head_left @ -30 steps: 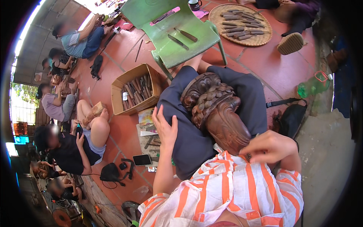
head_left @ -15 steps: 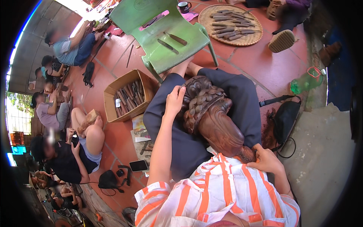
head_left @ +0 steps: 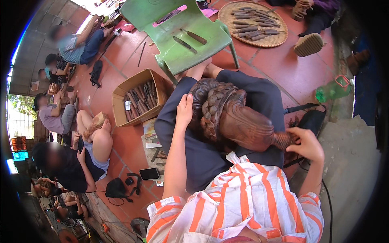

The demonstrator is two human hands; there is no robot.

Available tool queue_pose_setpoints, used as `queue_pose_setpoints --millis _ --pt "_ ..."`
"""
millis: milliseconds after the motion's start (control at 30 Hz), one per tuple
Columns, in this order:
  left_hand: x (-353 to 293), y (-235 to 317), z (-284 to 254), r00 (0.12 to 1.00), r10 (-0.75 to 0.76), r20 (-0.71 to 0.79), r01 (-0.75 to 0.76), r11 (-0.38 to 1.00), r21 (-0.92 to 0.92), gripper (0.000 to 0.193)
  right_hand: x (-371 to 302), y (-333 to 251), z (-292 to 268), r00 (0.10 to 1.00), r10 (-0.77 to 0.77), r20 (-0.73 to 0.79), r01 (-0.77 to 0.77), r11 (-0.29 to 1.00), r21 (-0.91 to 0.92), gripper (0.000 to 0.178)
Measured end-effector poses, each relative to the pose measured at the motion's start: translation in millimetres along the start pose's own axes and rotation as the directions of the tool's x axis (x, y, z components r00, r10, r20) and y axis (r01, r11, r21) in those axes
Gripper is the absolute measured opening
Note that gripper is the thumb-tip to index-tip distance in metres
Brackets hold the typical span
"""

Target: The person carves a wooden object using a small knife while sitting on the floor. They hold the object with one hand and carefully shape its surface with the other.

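A dark brown wood carving (head_left: 247,123) lies across my lap, with rounded scalelike lumps in its middle and flowing grooves toward a narrow ridged end. Against its left side is my left hand (head_left: 184,110), thumb up on the edge and the other fingers mostly hidden. At the right, my right hand (head_left: 306,144) closes its fingers and thumb about the narrow ridged end. The carving rests on my dark trousers (head_left: 263,91), just beyond my striped shirt.
A green plastic chair (head_left: 182,28) bearing carving tools stands ahead. Left of my knee is a cardboard box (head_left: 117,97) full of tools; a phone (head_left: 149,173) lies nearer. A woven tray (head_left: 283,36) holds more tools. A green bottle (head_left: 332,90) lies right. Several people sit left.
The carving has turned on my lap, its narrow end swinging right and away from my shirt. My right hand has moved right and forward with that end; my left stays at its side.
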State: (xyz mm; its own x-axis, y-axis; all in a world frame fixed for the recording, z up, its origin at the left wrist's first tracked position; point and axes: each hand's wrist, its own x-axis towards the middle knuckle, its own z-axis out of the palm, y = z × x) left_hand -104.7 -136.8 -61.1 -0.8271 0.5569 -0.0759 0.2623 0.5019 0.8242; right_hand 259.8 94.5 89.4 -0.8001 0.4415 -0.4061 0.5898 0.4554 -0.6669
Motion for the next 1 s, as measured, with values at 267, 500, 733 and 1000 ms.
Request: queue_pose_setpoints --millis 267,500,733,1000 --pt "-26.3 -42.3 -6.6 0.982 -0.171 -0.079 0.142 0.946 -0.291 0.045 109.1 26.1 -9.6 0.886 -0.219 -0.408 0.394 0.82 0.416 0.044" --pt "-41.5 -12.4 -15.0 0.934 -0.257 0.248 0.349 0.802 -0.485 0.039 229.0 -0.2 2.1 0.792 0.1 -0.603 0.401 0.66 0.635 0.035" --pt "-67.0 25.5 -4.8 0.925 -0.307 0.225 0.378 0.811 -0.447 0.038 274.0 27.7 16.9 0.778 0.144 -0.612 0.494 0.461 0.737 0.048" --pt "-120.6 28.7 12.1 0.895 -0.364 0.257 0.445 0.721 -0.531 0.039 287.5 -15.0 18.1 0.71 0.087 -0.699 0.452 0.705 0.546 0.053"
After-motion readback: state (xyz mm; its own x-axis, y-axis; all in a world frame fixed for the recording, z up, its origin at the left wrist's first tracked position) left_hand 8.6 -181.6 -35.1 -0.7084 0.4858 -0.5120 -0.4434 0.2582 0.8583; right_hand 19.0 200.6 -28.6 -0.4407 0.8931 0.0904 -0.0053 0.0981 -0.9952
